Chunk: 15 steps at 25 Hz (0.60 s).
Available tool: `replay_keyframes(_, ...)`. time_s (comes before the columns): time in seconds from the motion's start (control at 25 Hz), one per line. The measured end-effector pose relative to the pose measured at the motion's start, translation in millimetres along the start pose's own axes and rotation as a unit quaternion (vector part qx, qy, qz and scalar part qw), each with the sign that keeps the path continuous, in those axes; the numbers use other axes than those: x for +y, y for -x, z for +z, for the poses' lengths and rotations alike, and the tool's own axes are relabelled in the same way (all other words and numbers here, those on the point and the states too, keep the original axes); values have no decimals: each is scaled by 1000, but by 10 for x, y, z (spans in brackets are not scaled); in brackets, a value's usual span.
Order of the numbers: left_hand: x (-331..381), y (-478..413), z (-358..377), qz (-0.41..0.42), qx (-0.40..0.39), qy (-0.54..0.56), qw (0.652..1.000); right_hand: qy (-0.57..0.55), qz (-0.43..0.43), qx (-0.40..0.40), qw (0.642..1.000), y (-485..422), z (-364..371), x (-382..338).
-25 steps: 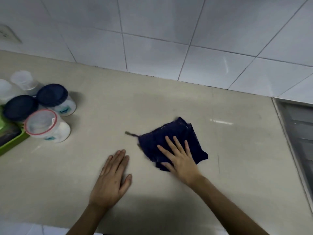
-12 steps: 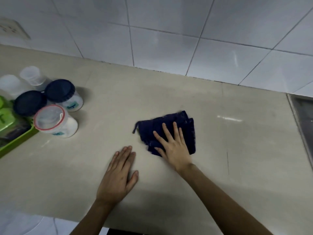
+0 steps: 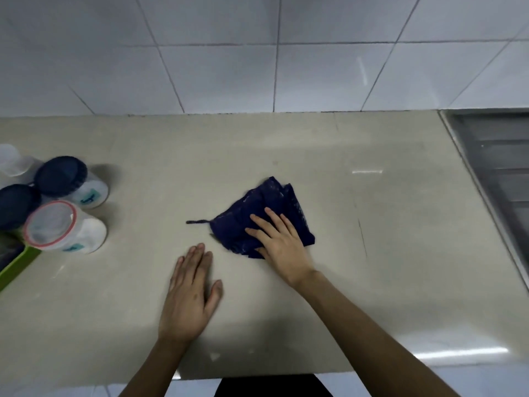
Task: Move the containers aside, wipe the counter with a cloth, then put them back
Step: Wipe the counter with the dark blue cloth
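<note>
A dark blue cloth lies crumpled on the beige counter, near its middle. My right hand presses flat on the cloth's near right part, fingers spread. My left hand rests palm down on the bare counter just left of the cloth, holding nothing. Several white plastic containers stand grouped at the far left: one with a red-rimmed clear lid, two with dark blue lids, and a translucent one behind them.
A green tray pokes in at the left edge beside the containers. A steel sink drainboard takes up the right end of the counter. White wall tiles rise behind. The counter's front edge runs below my forearms.
My right hand has slid the cloth across the counter, first leftward, then back toward the right, and the cloth has bunched differently. My left hand stays flat in place.
</note>
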<state>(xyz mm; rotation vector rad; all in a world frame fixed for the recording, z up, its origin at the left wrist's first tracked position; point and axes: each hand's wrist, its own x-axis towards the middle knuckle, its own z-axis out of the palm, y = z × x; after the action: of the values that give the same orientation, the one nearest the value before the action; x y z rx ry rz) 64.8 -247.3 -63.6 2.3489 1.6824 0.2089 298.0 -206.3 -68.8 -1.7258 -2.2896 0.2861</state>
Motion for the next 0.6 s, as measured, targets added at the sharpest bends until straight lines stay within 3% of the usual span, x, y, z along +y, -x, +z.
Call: replay_keyframes(0.6,-32,36,34,19,11,-6,1000,43,106,2,993,1183,21,-397)
